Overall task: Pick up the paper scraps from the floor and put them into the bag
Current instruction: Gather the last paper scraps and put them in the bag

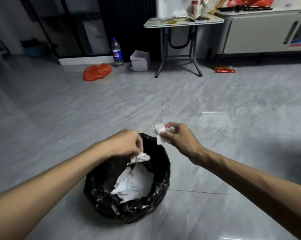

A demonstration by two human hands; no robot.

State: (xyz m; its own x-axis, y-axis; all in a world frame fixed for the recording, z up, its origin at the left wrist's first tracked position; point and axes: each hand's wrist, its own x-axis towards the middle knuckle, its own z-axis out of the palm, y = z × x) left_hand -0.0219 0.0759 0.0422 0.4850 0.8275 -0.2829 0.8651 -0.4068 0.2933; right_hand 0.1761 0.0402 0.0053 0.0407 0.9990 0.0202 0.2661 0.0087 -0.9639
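Note:
A black plastic bag [101, 196] stands open on the grey floor in front of me, with white paper scraps [134, 184] lying inside it. My left hand [125, 144] hovers over the bag's mouth and pinches a small white paper scrap [140, 157] that hangs down into the opening. My right hand [177, 135] is just beyond the bag's far right rim, closed around a crumpled white paper scrap [159, 133] that sticks out to the left of my fingers.
A clear plastic sheet [213, 116] lies on the floor to the right. Farther back are an orange bag [96, 71], a cola bottle [117, 53], a white box [140, 60], a folding table [180, 23], a red packet [224, 69] and a cabinet [260, 33].

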